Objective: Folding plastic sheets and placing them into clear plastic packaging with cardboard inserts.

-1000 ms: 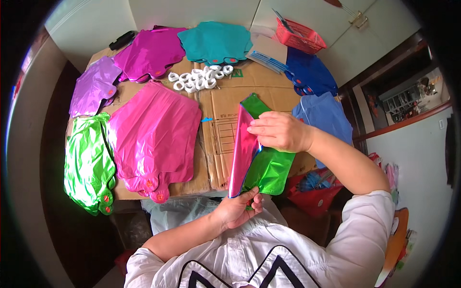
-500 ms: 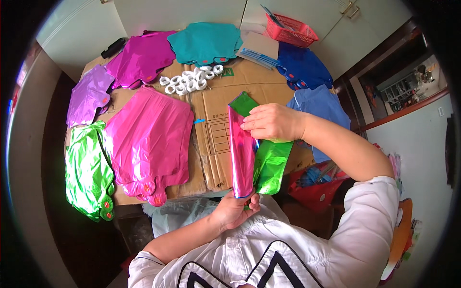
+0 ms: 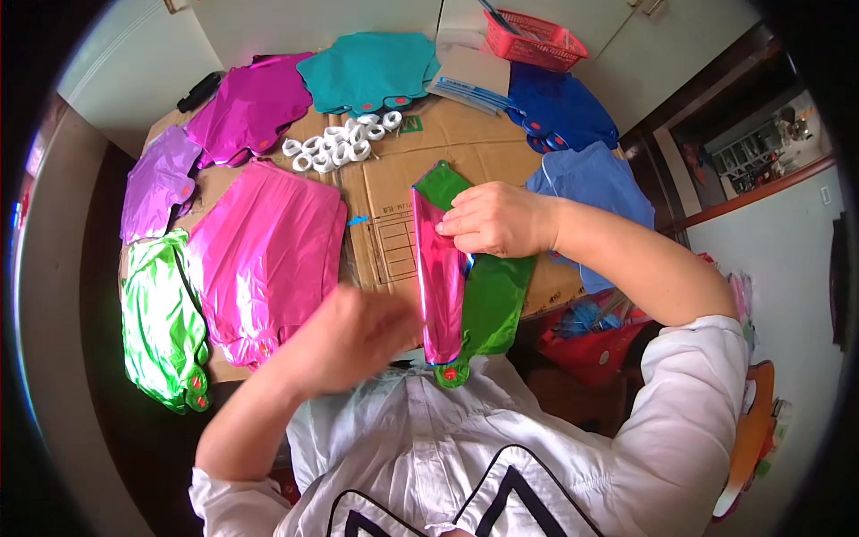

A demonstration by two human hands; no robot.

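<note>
My right hand (image 3: pixel 501 219) is closed over the upper part of a folded pink foil balloon (image 3: pixel 438 300), its fingers pressed together on the shiny film. Flat against the pink one lies a green foil balloon (image 3: pixel 497 304), showing above and to the right; its round tab with a red spot pokes out at the lower end. My left hand (image 3: pixel 349 345) is off the balloons, to their left, in front of the near edge of the large pink balloon pile (image 3: pixel 268 242). Motion smears its fingers, so their shape is unclear.
Cardboard (image 3: pixel 385 183) covers the table. Around it lie foil balloon piles: bright green (image 3: pixel 161 313), lilac (image 3: pixel 157 183), magenta (image 3: pixel 250 107), teal (image 3: pixel 371 72), dark blue (image 3: pixel 564 107) and light blue (image 3: pixel 595 192). Several white ribbon rolls (image 3: pixel 335 148) sit centrally. A red basket (image 3: pixel 537 45) stands behind.
My left hand has let go of the balloons' lower end and swung up and left, uncovering the green tab. My right hand keeps its hold. The view has shifted slightly.
</note>
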